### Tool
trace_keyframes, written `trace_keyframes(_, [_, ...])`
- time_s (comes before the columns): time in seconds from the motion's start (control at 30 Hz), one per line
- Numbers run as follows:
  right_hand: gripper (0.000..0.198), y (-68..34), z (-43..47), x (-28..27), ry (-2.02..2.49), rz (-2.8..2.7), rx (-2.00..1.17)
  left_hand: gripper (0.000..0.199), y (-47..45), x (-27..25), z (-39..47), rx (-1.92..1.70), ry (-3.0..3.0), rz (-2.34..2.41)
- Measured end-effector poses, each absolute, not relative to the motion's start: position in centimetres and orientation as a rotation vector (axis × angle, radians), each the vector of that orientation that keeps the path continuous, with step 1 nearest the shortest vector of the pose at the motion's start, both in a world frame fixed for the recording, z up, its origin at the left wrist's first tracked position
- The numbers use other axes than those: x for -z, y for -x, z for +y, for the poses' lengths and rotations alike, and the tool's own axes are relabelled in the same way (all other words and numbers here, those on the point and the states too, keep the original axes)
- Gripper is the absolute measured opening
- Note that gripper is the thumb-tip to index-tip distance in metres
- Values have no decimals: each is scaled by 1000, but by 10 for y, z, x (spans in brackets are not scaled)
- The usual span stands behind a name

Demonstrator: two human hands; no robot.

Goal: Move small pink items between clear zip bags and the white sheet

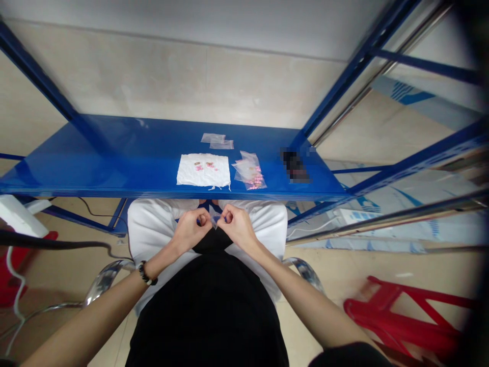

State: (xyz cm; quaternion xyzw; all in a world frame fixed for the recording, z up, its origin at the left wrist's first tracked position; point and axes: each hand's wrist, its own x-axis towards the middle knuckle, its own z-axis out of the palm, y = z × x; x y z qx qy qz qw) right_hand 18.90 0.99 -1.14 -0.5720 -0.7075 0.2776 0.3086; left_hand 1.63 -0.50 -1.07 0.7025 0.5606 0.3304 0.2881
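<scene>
Above my lap, my left hand (192, 227) and my right hand (237, 227) face each other with thumbs and fingers pinched. Between the fingertips shows a small clear plastic bag (214, 221), gripped from both sides; whether anything is inside it I cannot tell. Past the shelf edge lies a white cloth or tissue (187, 177), with small pink and gold-coloured pieces (199, 167) on it. To its right are clear bags (244, 162) with pink beads (255, 179) in them. Two flat clear bags (213, 138) overlap behind the white sheet.
A blue metal shelf (95, 163) spans the front, with blue uprights (336, 86) at its sides. A dark blurred object (295, 167) lies at its right end. Red stools (401, 316) stand on the floor at both sides. A white power strip (21, 216) is at left.
</scene>
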Motion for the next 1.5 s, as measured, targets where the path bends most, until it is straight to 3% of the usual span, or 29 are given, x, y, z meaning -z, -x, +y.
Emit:
trace_keyframes(0.13, [5, -193, 12, 12, 1521, -1925, -710, 10, -14, 5, -5, -938, -2002, 1562])
trace_keyframes(0.3, [8, -192, 9, 19, 1293, -2081, -933, 12, -22, 9, -13, -824, -2202, 1539])
trace_keyframes(0.53, [8, -195, 13, 23, 1500, -1987, -768, 15, -27, 15, -17, -861, -2255, 1627])
trace_keyframes(0.67, [15, -194, 13, 22, 1356, -1933, -888, 12, -27, 12, -18, -845, -2256, 1560])
trace_keyframes(1.0, [12, -196, 24, 26, 1052, -1535, -1353, 19, -17, 18, -1, -1325, -1557, 1490])
trace_keyframes(1.2, [25, -200, 25, 12, 990, -1378, -1612, 35, -17, 33, 3, -1056, -801, 1152])
trace_keyframes(1.5, [25, -202, 27, 4, 1096, -1268, -1513, 39, -16, 18, 2, -1040, -867, 1021])
